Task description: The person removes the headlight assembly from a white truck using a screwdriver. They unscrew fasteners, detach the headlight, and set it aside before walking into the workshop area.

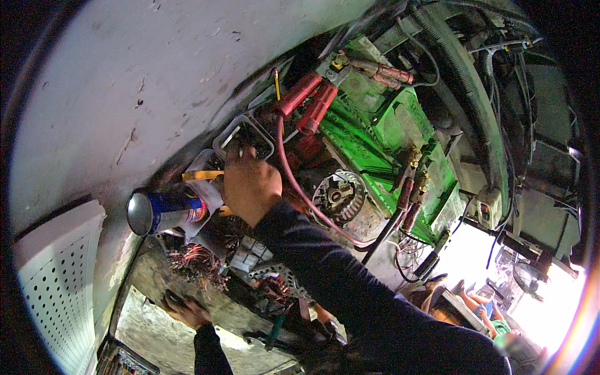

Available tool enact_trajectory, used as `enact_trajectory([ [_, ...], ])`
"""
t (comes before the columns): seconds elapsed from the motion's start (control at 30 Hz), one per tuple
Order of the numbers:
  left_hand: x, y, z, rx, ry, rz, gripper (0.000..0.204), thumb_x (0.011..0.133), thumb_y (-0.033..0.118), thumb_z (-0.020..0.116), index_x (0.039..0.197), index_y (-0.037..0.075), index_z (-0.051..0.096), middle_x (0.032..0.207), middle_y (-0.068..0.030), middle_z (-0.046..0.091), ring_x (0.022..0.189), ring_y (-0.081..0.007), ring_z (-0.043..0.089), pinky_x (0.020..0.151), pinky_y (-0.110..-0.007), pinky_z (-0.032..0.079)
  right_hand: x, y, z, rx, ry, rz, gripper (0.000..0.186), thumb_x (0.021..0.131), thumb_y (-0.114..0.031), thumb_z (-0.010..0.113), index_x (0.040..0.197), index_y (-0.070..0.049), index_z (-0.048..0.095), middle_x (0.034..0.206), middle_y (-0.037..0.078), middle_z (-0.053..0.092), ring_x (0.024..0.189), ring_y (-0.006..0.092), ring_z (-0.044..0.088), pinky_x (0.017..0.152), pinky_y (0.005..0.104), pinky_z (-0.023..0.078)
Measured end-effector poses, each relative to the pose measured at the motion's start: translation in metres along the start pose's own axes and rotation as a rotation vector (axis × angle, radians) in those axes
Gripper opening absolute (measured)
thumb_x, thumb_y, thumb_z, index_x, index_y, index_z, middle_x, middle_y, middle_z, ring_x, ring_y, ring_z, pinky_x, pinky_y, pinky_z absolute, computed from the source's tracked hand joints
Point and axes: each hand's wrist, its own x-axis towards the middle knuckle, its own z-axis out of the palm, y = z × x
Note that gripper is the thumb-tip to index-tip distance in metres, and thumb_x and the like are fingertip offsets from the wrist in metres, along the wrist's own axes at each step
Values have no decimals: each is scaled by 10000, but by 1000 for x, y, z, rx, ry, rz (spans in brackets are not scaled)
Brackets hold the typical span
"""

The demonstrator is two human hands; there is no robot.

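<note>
Right hand at one tub, left hand lower; I can't tell either grip.

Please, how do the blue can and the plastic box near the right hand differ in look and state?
The can is blue with a rounded silver end, while the box is clear and whitish. The can has a round body; the box has a rectangular rim with rounded corners. The right hand reaches over the box's rim, but its fingers are not around the can. Both are beside the pale wall.
</note>
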Motion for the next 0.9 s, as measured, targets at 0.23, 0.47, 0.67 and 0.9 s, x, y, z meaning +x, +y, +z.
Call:
enact_trajectory([
  [0.23,1,-11,0,22,4,43,820,976,702,426,1533,101,457,1503,-287,421,1387,-494,381,1135,-624,306,16,8,-3,-2,-86,-84,204,871,-102,590,983,12,719,950,241,744,914,387,744,802,481,604],
  [0.47,3,-18,-3,60,-44,6,819,970,668,457,1534,75,440,1488,-324,413,1370,-512,387,1131,-633,303,-48,19,0,420,428,-160,202,909,-106,664,1075,2,701,950,248,695,891,446,683,795,509,546],
  [0.67,10,-22,4,12,-31,89,855,946,708,465,1543,97,436,1482,-320,409,1376,-515,376,1133,-641,291,-120,24,-3,579,439,-149,222,898,-43,665,1116,-4,684,1035,216,676,979,443,629,832,516,524],
  [0.9,4,-16,5,6,-22,5,894,934,750,451,1550,102,434,1490,-318,393,1379,-512,376,1125,-642,303,-134,49,0,671,248,-109,184,876,-81,698,1036,9,675,994,222,657,951,434,624,835,499,526],
])
